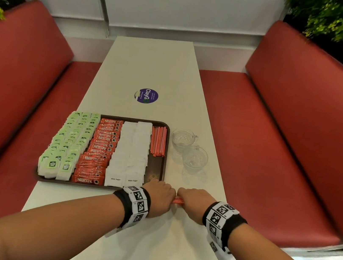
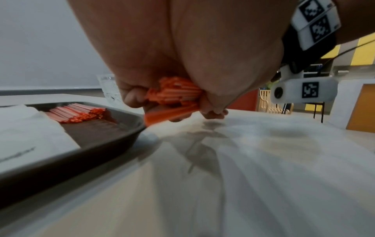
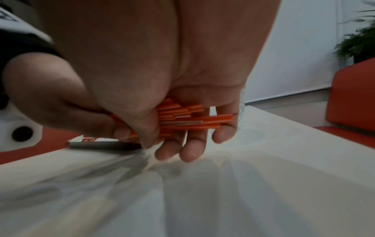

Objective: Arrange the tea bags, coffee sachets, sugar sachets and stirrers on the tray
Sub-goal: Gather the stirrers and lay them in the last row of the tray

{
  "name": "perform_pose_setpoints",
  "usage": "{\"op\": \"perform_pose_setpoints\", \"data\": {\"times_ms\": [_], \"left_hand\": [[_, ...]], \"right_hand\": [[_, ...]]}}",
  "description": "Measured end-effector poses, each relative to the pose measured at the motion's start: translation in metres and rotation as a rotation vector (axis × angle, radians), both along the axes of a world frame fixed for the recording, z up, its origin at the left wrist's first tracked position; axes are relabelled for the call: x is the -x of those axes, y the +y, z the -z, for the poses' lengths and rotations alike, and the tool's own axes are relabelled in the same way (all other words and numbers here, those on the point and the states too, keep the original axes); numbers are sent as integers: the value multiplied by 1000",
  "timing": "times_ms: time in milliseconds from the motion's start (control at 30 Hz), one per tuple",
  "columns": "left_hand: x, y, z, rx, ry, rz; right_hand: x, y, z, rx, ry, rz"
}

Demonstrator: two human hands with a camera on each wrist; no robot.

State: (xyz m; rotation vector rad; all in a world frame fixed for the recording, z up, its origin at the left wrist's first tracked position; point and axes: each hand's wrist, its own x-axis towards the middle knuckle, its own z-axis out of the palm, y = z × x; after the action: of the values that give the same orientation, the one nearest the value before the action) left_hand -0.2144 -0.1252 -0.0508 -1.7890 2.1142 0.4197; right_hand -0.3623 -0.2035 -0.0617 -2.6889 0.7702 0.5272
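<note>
A dark brown tray (image 1: 165,129) lies on the white table and holds rows of green tea bags (image 1: 68,143), red Nescafe coffee sachets (image 1: 99,150), white sugar sachets (image 1: 131,152) and a stack of orange stirrers (image 1: 158,141) at its right side. Just off the tray's near right corner, my left hand (image 1: 159,196) and right hand (image 1: 192,201) both grip one bundle of orange stirrers (image 1: 177,201) low over the table. The bundle's ends (image 2: 174,94) show under my left palm, and its uneven ends (image 3: 188,118) lie across my right fingers (image 3: 182,150).
Two clear glass cups (image 1: 183,140) (image 1: 195,159) stand right of the tray. A purple round sticker (image 1: 146,96) marks the table's middle. Red bench seats (image 1: 275,145) flank the table on both sides, with plants behind them.
</note>
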Motion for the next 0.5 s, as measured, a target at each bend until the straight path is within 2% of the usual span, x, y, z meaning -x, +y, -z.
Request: {"op": "perform_pose_setpoints", "data": {"times_ms": [167,400,500], "left_hand": [[-16,-1,-21,-67,239,-169],[-38,-3,-37,41,279,-195],[-47,-4,-47,120,306,-245]], "right_hand": [[-10,-11,-23,-111,-118,42],[-18,-28,-48,-218,-323,64],[-18,-39,-56,-236,-465,212]]}}
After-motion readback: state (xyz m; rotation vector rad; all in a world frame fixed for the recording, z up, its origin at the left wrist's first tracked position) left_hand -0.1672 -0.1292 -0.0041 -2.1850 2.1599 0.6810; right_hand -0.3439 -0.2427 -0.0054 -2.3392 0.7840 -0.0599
